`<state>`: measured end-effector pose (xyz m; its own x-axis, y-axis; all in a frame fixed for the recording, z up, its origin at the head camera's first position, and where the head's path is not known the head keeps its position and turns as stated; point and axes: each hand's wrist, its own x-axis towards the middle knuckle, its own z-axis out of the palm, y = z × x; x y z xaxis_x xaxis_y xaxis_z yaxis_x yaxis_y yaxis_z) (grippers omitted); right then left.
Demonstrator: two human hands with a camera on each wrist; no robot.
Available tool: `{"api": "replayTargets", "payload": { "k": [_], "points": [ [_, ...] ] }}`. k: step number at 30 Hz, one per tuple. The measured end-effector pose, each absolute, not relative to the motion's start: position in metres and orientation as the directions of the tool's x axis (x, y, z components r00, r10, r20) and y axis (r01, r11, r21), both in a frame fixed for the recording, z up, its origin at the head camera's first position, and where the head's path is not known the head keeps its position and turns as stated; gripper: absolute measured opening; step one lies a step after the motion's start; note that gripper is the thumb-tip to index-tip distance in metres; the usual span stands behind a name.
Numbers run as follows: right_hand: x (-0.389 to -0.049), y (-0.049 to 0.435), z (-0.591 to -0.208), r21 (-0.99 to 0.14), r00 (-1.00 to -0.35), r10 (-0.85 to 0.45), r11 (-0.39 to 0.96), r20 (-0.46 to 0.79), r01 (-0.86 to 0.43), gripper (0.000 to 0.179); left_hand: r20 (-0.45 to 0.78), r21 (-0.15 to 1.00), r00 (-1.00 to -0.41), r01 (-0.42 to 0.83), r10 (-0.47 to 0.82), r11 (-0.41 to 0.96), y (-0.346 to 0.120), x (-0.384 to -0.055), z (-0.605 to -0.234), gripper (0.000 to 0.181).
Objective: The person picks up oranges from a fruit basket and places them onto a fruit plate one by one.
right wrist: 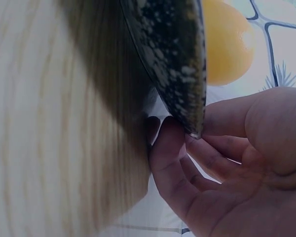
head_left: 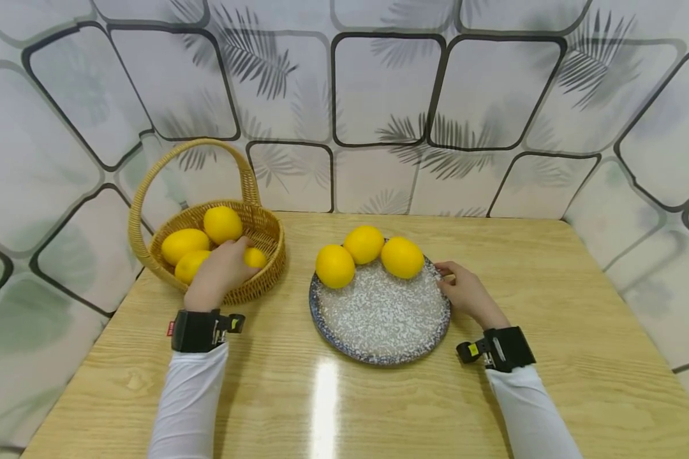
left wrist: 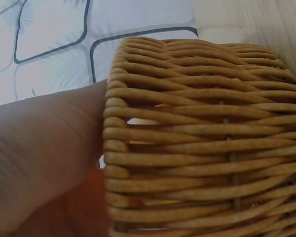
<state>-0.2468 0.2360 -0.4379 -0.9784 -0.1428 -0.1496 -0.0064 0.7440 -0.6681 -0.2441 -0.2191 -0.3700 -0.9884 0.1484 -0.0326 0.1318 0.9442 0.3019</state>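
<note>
My left hand [head_left: 221, 268] reaches over the near rim of a wicker basket [head_left: 272, 268], its fingers and thumb around a yellow lemon [head_left: 255, 257]. Most of that lemon is under the hand. The basket's woven wall [left wrist: 202, 133] hides the fingers in the left wrist view. My right hand [head_left: 465, 294] pinches the right rim of a speckled plate [head_left: 385, 319]. From the right wrist, the thumb lies on the upper side of the plate's rim [right wrist: 180, 74] and a finger [right wrist: 172, 143] is beneath it. Three lemons [head_left: 364, 245] sit together at the plate's back edge.
Other lemons [head_left: 185, 246] lie on the basket's left side, under its tall arched handle [head_left: 140, 210]. Basket and plate stand apart on a light wooden table [head_left: 568, 306]. A patterned wall covering [head_left: 379, 178] rises behind the table's back edge.
</note>
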Motion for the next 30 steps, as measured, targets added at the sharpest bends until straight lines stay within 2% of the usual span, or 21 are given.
{"api": "replayTargets", "payload": {
  "k": [9,20,30],
  "points": [
    [-0.246,0.238,-0.44,-0.663,-0.979,-0.15,0.749,-0.139,-0.02,0.05,-0.003,0.346,-0.991,0.124,0.133,0.93,-0.22,-0.243,-0.366,0.059],
    [-0.246,0.236,-0.439,-0.669,-0.979,-0.16,0.742,-0.129,-0.033,0.049,0.136,0.4,-0.981,0.181,0.137,0.899,-0.209,-0.236,-0.349,0.064],
    [-0.246,0.236,-0.437,-0.664,-0.978,-0.155,0.747,-0.14,-0.024,0.049,0.15,0.421,-0.971,0.232,0.185,0.877,-0.196,-0.231,-0.336,0.065]
  ]
}}
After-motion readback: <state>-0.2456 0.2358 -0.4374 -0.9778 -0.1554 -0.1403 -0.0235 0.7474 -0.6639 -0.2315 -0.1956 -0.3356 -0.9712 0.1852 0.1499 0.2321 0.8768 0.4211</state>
